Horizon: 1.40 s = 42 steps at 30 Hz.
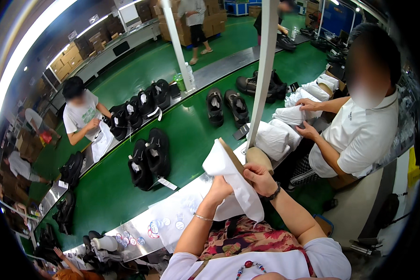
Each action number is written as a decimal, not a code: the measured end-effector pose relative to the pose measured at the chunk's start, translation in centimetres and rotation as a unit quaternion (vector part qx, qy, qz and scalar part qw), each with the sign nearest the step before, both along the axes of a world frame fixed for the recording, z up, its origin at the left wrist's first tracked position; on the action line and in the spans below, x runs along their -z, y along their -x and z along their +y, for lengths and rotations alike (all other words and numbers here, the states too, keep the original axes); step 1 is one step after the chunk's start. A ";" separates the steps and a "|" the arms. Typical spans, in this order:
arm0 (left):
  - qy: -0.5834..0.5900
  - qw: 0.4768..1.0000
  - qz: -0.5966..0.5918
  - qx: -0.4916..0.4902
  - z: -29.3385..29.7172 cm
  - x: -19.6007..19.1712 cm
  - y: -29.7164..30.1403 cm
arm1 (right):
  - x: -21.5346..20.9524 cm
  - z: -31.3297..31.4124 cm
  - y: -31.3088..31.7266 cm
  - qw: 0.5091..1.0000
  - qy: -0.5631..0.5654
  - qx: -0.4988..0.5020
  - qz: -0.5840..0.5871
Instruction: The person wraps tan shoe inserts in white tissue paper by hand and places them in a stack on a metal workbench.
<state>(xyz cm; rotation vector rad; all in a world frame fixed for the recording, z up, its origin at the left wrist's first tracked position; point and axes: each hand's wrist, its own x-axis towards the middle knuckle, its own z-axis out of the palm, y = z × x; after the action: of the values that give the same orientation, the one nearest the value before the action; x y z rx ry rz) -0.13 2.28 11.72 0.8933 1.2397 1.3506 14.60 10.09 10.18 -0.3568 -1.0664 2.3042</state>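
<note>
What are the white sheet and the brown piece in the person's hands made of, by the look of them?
The white sheet looks like thin tissue paper, matte: it creases and hangs limp below the right hand. The brown piece seems to be stiff cardboard, plain and dull, keeping a straight edge. The left hand grips the sheet from below.

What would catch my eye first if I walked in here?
Front and centre, the left hand and right hand hold up white paper around a brown insert. Behind runs a green belt carrying pairs of black shoes. At right, a co-worker handles more white paper.
</note>
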 end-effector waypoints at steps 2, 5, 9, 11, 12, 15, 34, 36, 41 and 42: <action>-0.006 1.000 0.003 -0.009 0.0 0.1 -0.3 | -0.2 0.1 -0.1 0.999 -0.007 0.009 -0.030; -0.036 0.997 0.044 -0.048 0.9 0.6 -0.6 | -1.0 0.6 -0.8 0.985 -0.105 0.076 -0.114; -0.058 0.973 0.153 -0.162 1.5 3.9 -0.2 | -6.1 -1.1 0.5 0.741 -0.544 0.282 -0.276; -0.028 0.959 0.211 -0.189 1.3 3.3 -1.0 | -6.6 -1.1 2.2 0.651 -0.631 0.315 -0.281; -0.052 0.944 0.256 -0.201 1.6 4.0 -1.3 | -6.4 -0.8 3.1 0.620 -0.650 0.319 -0.302; 0.023 0.938 0.288 -0.189 0.8 2.2 -3.1 | -4.0 1.1 3.4 0.612 -0.635 0.339 -0.329; -0.050 0.987 -0.149 -0.011 -2.4 3.4 -0.3 | -4.4 1.1 2.8 0.931 -0.208 0.279 -0.114; -0.058 0.983 -0.170 -0.047 -2.5 3.1 -1.4 | -4.4 1.1 2.8 0.920 -0.229 0.287 -0.133; -0.021 0.977 -0.172 -0.121 -2.3 2.6 -2.2 | -3.9 2.3 2.0 0.916 -0.279 0.240 -0.157; -0.016 0.976 -0.187 -0.106 -2.4 2.5 -2.0 | -4.3 3.0 1.6 0.919 -0.296 0.209 -0.158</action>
<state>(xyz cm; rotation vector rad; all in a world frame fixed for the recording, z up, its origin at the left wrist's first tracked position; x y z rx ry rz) 1.90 -0.08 9.17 0.5042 1.0407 1.6256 13.04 13.05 14.45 -0.6463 -1.6003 1.4865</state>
